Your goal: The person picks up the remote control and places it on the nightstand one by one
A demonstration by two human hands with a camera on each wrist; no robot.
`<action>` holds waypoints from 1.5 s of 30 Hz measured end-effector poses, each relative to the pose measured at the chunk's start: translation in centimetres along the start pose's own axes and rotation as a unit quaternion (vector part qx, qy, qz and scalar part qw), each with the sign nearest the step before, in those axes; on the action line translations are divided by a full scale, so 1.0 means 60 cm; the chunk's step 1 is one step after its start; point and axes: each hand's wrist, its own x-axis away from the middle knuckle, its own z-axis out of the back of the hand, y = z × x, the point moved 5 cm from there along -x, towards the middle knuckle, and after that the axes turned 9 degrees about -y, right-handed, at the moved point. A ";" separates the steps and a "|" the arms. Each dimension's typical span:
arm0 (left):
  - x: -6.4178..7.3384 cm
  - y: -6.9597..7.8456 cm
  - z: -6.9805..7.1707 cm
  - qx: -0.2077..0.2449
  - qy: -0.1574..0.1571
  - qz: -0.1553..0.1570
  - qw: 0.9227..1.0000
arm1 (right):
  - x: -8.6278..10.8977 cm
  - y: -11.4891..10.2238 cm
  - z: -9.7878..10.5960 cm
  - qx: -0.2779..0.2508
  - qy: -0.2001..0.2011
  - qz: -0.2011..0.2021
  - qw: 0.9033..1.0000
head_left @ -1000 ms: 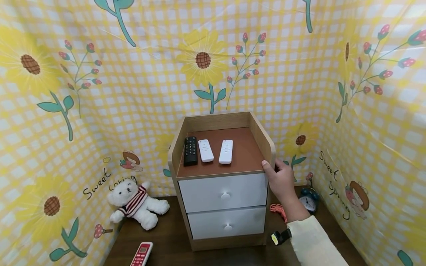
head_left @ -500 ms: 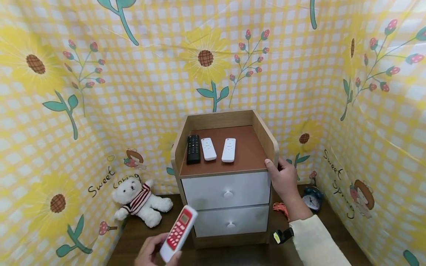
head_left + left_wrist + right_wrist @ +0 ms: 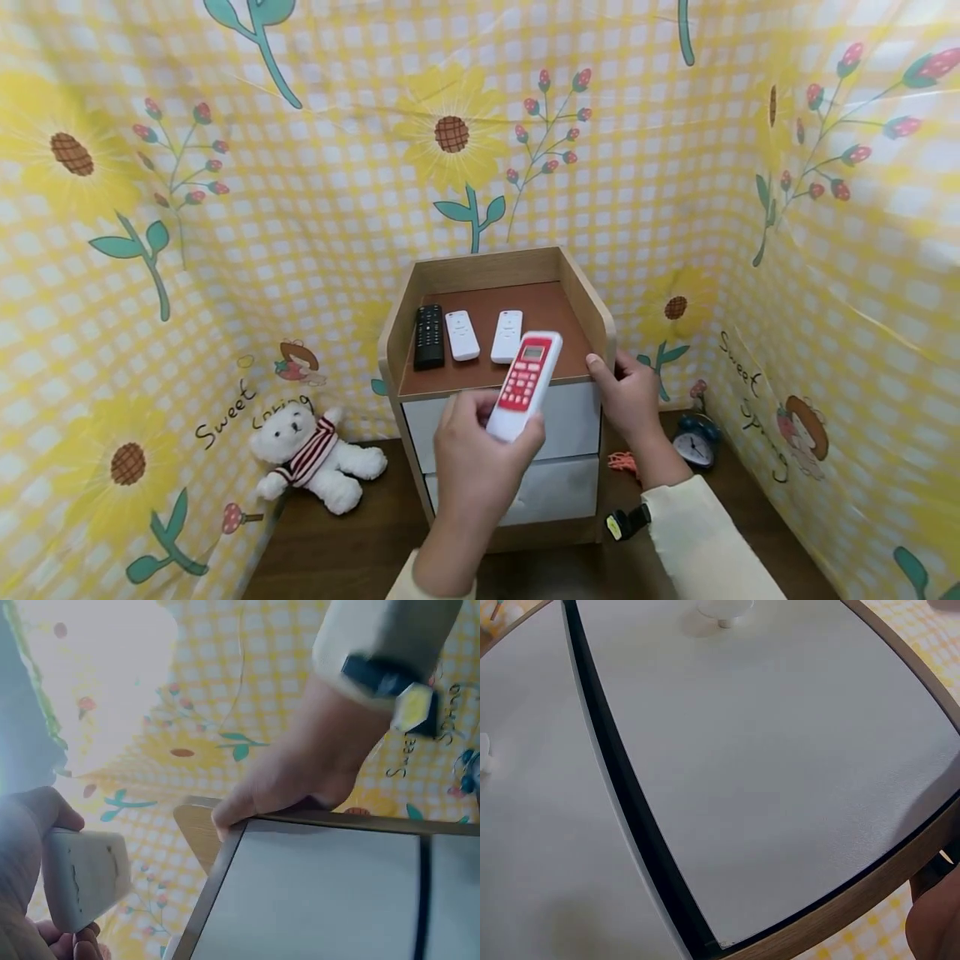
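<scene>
My left hand [image 3: 480, 454] holds a white remote control with a red keypad [image 3: 523, 385], raised in front of the small drawer cabinet [image 3: 491, 271]. In the left wrist view the back of this remote [image 3: 88, 877] sits between thumb and fingers. With its thumb on the front edge, my right hand [image 3: 632, 396] grips the cabinet's right side panel; its other fingers are partly hidden behind it. On the brown top lie a black remote [image 3: 429, 337] and two white remotes, one left [image 3: 462, 336] and one right [image 3: 506, 335], partly near the held one.
A white teddy bear [image 3: 311, 458] in a striped shirt sits left of the cabinet. On the right are an alarm clock [image 3: 695, 440] and an orange-red stringy item [image 3: 622, 463]. Two white drawers [image 3: 780, 750] face me. Yellow checked cloth [image 3: 315, 208] surrounds everything.
My left hand has come into view with the red-keypad remote, lifting it from the lower left up and right to the cabinet's front. My right hand keeps its grip on the side panel.
</scene>
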 end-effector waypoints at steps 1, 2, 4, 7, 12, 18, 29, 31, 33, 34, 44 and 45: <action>-0.015 0.009 -0.009 -0.002 0.000 0.001 1.000 | -0.001 -0.001 -0.001 0.002 0.000 0.002 1.000; -0.028 0.017 -0.018 -0.003 0.000 0.002 1.000 | -0.001 -0.001 -0.002 0.003 -0.001 0.002 1.000; -0.052 0.028 -0.035 -0.012 0.006 0.003 1.000 | -0.002 0.001 -0.003 0.006 0.001 0.000 1.000; -0.079 0.039 -0.057 -0.040 0.018 -0.006 0.999 | -0.001 0.006 -0.004 0.006 0.003 -0.006 1.000; -0.113 0.061 -0.083 -0.121 0.036 -0.051 0.991 | 0.002 0.006 -0.004 -0.001 0.002 -0.019 1.000; -0.153 0.076 -0.114 -0.241 0.024 -0.055 0.969 | 0.001 0.004 -0.006 -0.012 -0.005 -0.021 1.000; -0.186 0.081 -0.160 -0.381 -0.007 -0.043 0.923 | 0.002 0.002 -0.003 -0.030 0.015 0.009 0.999; -0.190 0.079 -0.166 -0.389 -0.015 -0.043 0.920 | 0.003 0.003 -0.003 -0.032 0.014 0.007 0.999; -0.192 0.075 -0.171 -0.396 -0.022 -0.042 0.917 | 0.004 0.004 -0.006 -0.029 0.012 0.005 0.999; -0.193 0.073 -0.173 -0.398 -0.025 -0.042 0.916 | 0.005 0.005 -0.006 -0.027 0.011 0.003 1.000; -0.196 0.073 -0.181 -0.411 -0.025 -0.066 0.909 | 0.001 0.003 -0.004 -0.026 0.024 0.010 0.999; -0.197 0.073 -0.181 -0.411 -0.025 -0.067 0.909 | 0.000 0.002 -0.003 -0.027 0.026 0.010 0.999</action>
